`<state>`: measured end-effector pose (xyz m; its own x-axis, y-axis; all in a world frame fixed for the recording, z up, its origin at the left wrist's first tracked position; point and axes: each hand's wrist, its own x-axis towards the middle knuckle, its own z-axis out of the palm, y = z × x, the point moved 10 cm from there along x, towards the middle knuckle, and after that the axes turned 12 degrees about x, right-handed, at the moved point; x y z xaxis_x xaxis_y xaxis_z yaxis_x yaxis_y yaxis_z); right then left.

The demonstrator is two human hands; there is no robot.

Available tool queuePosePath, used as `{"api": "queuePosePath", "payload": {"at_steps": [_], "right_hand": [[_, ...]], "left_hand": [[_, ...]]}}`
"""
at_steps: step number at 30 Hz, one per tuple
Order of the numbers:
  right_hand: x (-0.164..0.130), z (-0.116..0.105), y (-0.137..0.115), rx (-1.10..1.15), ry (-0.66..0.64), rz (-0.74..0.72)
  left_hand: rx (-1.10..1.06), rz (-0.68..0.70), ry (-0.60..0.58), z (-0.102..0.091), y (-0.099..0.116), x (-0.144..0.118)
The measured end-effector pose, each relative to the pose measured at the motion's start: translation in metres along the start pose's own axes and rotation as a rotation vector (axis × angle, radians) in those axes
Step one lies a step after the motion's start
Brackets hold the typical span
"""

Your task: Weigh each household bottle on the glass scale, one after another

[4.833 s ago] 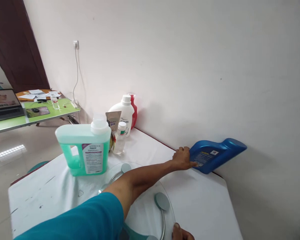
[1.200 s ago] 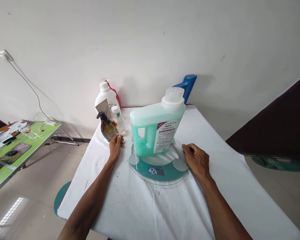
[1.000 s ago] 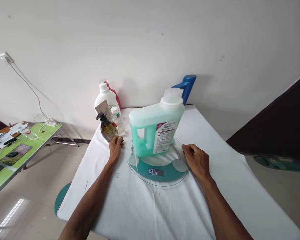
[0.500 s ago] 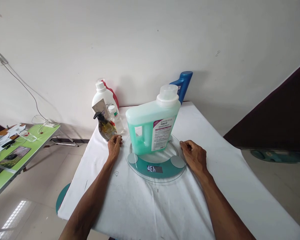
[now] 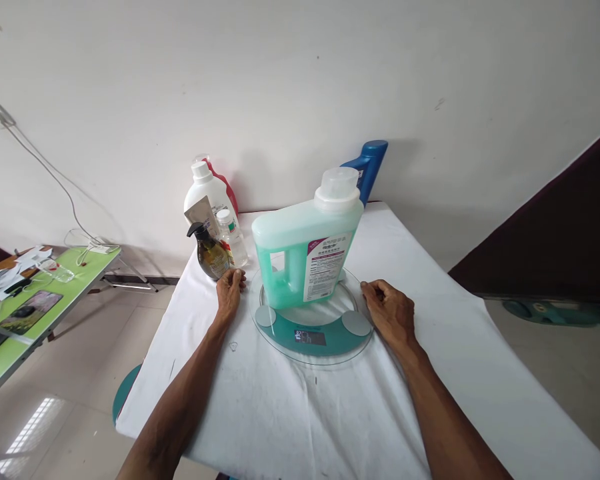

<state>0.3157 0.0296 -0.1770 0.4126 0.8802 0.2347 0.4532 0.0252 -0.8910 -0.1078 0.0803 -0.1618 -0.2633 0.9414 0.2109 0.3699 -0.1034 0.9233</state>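
Observation:
A glass bathroom scale (image 5: 300, 357) with a teal band lies on the white-clothed table. On it stands a large jug of green liquid (image 5: 285, 233), upright, with a clear cap and a white and purple label. The scale's display (image 5: 310, 338) shows faint, partly lit digits. My left hand (image 5: 230, 291) rests on the cloth just left of the scale, fingers curled in, close to a dark pump bottle (image 5: 213, 257). At the scale's right rim lies my right hand (image 5: 391, 312), loosely closed, its fingertips at or very near the glass edge. Neither hand touches the jug.
Behind the pump bottle stand a small clear bottle (image 5: 236, 243), a grey-brown packet (image 5: 200, 212) and a white bottle (image 5: 203, 187) with a red one behind. A blue bottle (image 5: 373, 167) is near the wall. A green table (image 5: 87, 263) with papers stands at left.
The display's digits were bright and easy to see before; now most are faint. The view has shifted very slightly. Both hands and the jug have stayed in place.

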Motion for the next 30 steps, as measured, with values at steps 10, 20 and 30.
{"api": "queuePosePath", "payload": {"at_steps": [10, 20, 30], "right_hand": [[-0.0005, -0.0002, 0.0002, 0.006, -0.012, -0.009], [-0.0019, -0.0001, -0.0031, -0.004, -0.012, 0.031], [-0.0018, 0.0001, -0.0030, 0.005, -0.016, 0.006]], "left_hand": [[0.028, -0.009, -0.009, 0.0004, 0.0021, -0.0012], [0.028, -0.008, -0.005, 0.0007, 0.0020, -0.0011], [0.049, 0.002, -0.004, 0.0006, 0.0006, -0.0002]]}}
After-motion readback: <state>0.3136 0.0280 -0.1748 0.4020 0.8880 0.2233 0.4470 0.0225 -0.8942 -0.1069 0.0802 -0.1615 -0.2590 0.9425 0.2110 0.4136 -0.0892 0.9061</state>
